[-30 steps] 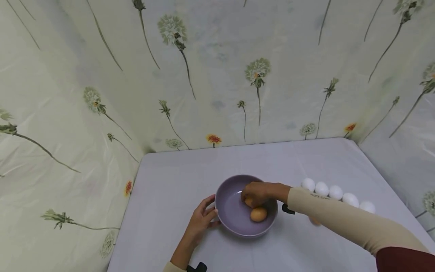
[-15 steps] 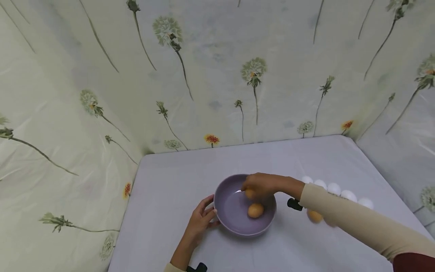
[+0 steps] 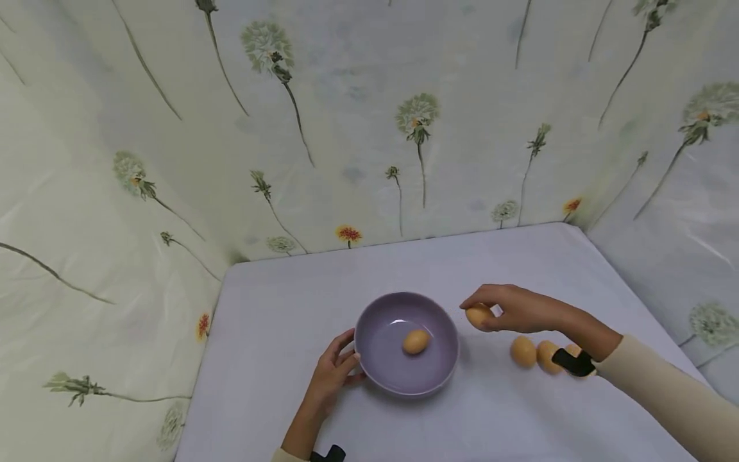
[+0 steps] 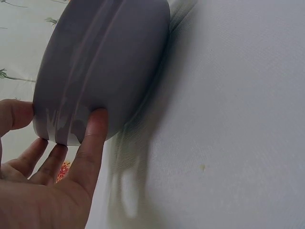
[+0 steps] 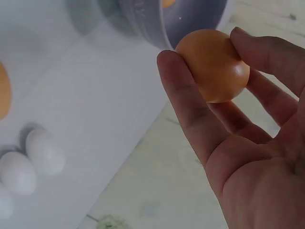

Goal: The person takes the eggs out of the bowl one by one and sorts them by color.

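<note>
A purple bowl stands on the table with one brown egg inside. My left hand holds the bowl's left side; in the left wrist view its fingers press against the outer wall and rim. To the right of the bowl, above the table, my right hand pinches another brown egg between thumb and fingertips. The right wrist view shows this egg in front of the bowl's rim.
Brown eggs lie in a row at the right, partly behind the black wrist camera. White eggs show in the right wrist view; the right hand and arm mostly hide them in the head view. Flower-patterned sheets surround the white-covered table.
My right hand has lifted one brown egg out of the bowl and carried it right, past the rim. The other egg has shifted slightly within the bowl. My left hand stays on it.
</note>
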Demonstrator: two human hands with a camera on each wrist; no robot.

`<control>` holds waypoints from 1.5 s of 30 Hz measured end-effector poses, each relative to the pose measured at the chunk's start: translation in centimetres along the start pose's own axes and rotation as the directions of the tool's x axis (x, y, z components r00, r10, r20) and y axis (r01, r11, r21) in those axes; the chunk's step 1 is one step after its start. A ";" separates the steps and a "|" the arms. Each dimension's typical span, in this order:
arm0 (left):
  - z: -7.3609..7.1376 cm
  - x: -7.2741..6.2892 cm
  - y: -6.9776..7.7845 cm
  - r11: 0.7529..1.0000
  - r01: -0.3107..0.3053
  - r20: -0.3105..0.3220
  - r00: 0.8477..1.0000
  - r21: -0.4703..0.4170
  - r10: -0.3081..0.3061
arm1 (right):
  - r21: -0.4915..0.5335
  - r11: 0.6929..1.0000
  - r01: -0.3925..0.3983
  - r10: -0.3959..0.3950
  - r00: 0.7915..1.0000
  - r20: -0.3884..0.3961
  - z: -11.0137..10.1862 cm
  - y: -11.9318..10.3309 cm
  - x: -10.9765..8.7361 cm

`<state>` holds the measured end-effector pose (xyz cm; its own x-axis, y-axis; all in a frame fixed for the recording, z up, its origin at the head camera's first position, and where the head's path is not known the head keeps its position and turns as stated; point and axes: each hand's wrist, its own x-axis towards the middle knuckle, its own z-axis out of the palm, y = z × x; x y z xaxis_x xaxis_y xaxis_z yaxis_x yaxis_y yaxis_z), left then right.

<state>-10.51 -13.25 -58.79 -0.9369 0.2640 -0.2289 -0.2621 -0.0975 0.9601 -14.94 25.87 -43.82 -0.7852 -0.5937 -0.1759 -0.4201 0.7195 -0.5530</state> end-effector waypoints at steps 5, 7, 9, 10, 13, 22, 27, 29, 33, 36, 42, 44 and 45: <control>0.1 -0.1 0.0 1.000 -0.010 0.002 1.000 0.010 0.010 | 0.069 0.993 -0.099 0.103 0.993 -0.060 -0.9 1.8 -4.6; 0.0 -0.1 0.1 1.000 -0.018 0.001 1.000 0.013 0.018 | 0.104 0.985 -0.139 0.148 0.985 -0.090 -1.0 2.8 -6.3; 0.0 -0.1 0.3 1.000 -0.018 -0.001 1.000 0.013 0.018 | 0.129 0.973 -0.192 0.207 0.972 -0.111 -0.9 3.8 -8.0; 0.0 -0.1 0.3 1.000 -0.016 -0.002 1.000 0.012 0.016 | 0.134 0.966 -0.222 0.238 0.964 -0.118 -0.8 4.3 -8.7; 0.0 0.0 0.2 1.000 -0.008 0.008 1.000 0.002 0.008 | 0.159 0.940 -0.302 0.321 0.940 -0.115 -0.2 5.8 -11.1; 0.2 -0.2 -0.2 1.000 0.007 0.030 1.000 -0.029 -0.006 | 0.290 0.858 -0.424 0.457 0.888 -0.053 1.6 9.8 -15.9; 0.1 -0.2 -0.2 1.000 0.006 0.021 1.000 -0.019 -0.006 | 0.304 0.827 -0.472 0.507 0.861 -0.044 2.2 11.5 -16.4; 0.1 -0.1 -0.2 1.000 0.002 0.023 1.000 -0.010 -0.001 | 0.310 0.810 -0.498 0.533 0.845 -0.033 2.6 12.2 -16.5; -0.1 0.0 -0.1 1.000 -0.012 0.030 0.999 -0.011 0.012 | 0.310 0.777 -0.549 0.579 0.815 -0.006 3.5 13.3 -16.3; -0.1 0.2 0.0 1.000 -0.021 0.043 0.999 -0.017 0.022 | 0.295 0.771 -0.565 0.592 0.806 -0.006 4.1 13.7 -16.1; 0.1 0.4 -0.1 1.000 -0.013 0.044 0.999 -0.018 0.014 | 0.250 0.773 -0.583 0.604 0.797 -0.010 5.2 14.7 -16.0; 0.0 0.3 -0.1 1.000 -0.005 0.033 0.999 -0.020 0.005 | 0.237 0.778 -0.581 0.601 0.799 -0.013 5.5 14.9 -15.7; -0.1 0.2 -0.1 1.000 0.000 0.026 1.000 -0.018 0.001 | 0.232 0.782 -0.579 0.598 0.801 -0.015 5.6 15.0 -15.5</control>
<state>-10.69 -13.25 -58.95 -0.9308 0.2889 -0.2239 -0.2660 -0.1153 0.9571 -6.52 43.83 -53.97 -0.8874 -0.0397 -0.4593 0.2320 0.8224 -0.5194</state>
